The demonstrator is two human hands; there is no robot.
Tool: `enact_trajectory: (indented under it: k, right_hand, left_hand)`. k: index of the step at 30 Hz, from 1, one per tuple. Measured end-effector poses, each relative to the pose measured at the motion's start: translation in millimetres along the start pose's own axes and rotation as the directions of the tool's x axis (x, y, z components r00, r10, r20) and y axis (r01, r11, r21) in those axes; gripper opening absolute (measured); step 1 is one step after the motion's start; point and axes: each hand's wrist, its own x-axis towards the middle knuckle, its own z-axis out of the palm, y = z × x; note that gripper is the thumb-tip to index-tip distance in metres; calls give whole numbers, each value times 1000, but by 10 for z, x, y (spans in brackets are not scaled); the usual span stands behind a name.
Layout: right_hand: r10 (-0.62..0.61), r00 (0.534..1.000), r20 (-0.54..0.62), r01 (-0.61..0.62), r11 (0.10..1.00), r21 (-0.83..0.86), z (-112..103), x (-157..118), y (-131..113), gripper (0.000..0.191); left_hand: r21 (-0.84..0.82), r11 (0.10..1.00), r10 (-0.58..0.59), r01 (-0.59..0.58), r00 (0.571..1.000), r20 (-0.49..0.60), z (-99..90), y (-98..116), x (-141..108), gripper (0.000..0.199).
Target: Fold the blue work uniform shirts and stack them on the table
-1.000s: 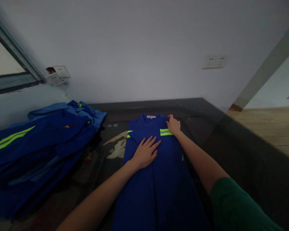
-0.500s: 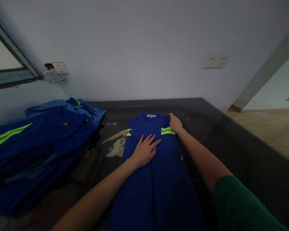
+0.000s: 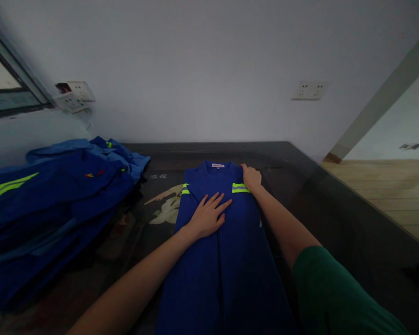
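Observation:
A dark blue garment [image 3: 242, 223] with yellow-green reflective stripes and a white collar label lies folded lengthwise, its collar toward the wall. My left hand [image 3: 208, 216] rests flat on its upper middle, fingers spread. At the garment's right shoulder, my right hand [image 3: 251, 177] has its fingers closed on the cloth edge; the fingertips are partly hidden.
A heap of blue garments [image 3: 66, 200] covers the left side of the dark table [image 3: 317, 218]. Behind the table stands a pale wall with sockets [image 3: 310, 90]. Wooden floor [image 3: 377, 181] shows beyond the right edge.
The view has shifted slightly. Both hands keep nearly the same places on the garment, and the right forearm and green sleeve have moved slightly left in view.

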Motion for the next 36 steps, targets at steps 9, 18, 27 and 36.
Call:
enact_trajectory:
  k: [9,18,27,36]
  right_hand:
    - [-96,993,-69,102,990,99,5,-169,-475,48]
    - [-36,993,108,15,982,187,277,-207,-433,69]
    - [-28,999,34,19,971,240,221,-208,-400,60]
    - [-272,951,-145,303,914,269,-188,-786,-386,46]
  left_hand:
    - [3,1000,3,-3,1000,11,0,5,9,54]
    - [9,996,-85,85,996,-7,18,29,-28,53]
    - [31,994,-103,102,994,28,43,17,-31,53]
    - [52,991,-128,125,990,64,27,32,-5,56]
